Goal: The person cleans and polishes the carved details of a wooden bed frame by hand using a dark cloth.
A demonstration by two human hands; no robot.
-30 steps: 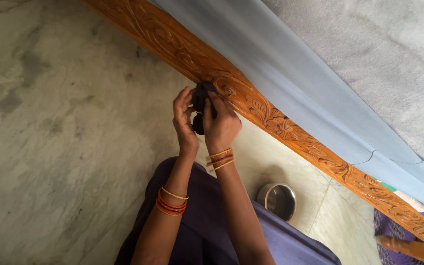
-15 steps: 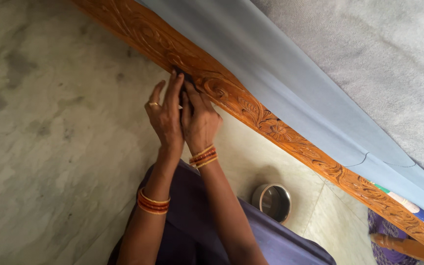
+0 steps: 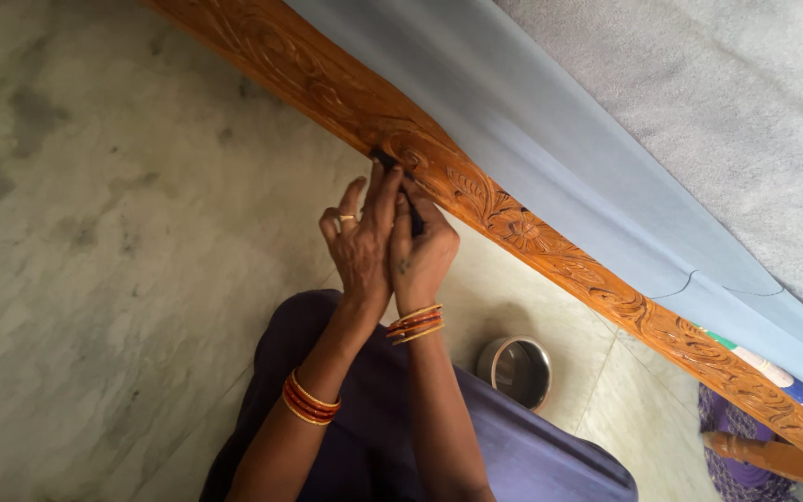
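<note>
My left hand [image 3: 362, 244] and my right hand [image 3: 423, 253] are pressed side by side against the carved orange-brown wooden rail [image 3: 550, 256] of a bed. Between their fingertips sits a small dark cloth [image 3: 390, 161], pushed onto the carving; only a sliver of it shows. Both hands hold it against the wood. My left hand wears a ring, and both wrists carry orange and gold bangles. My lap is covered in purple fabric [image 3: 374, 409].
A pale blue sheet [image 3: 550, 149] hangs over the rail, with a grey mattress cover [image 3: 727, 102] above it. A small steel bowl [image 3: 516, 370] stands on the mottled stone floor [image 3: 104, 242] by my right arm. Patterned cloth and a second wooden piece [image 3: 773, 455] lie at lower right.
A second ago my hands held the bunched dark cloth just off the rail. They then flattened it onto the carving and have slid a little to the right along the wood.
</note>
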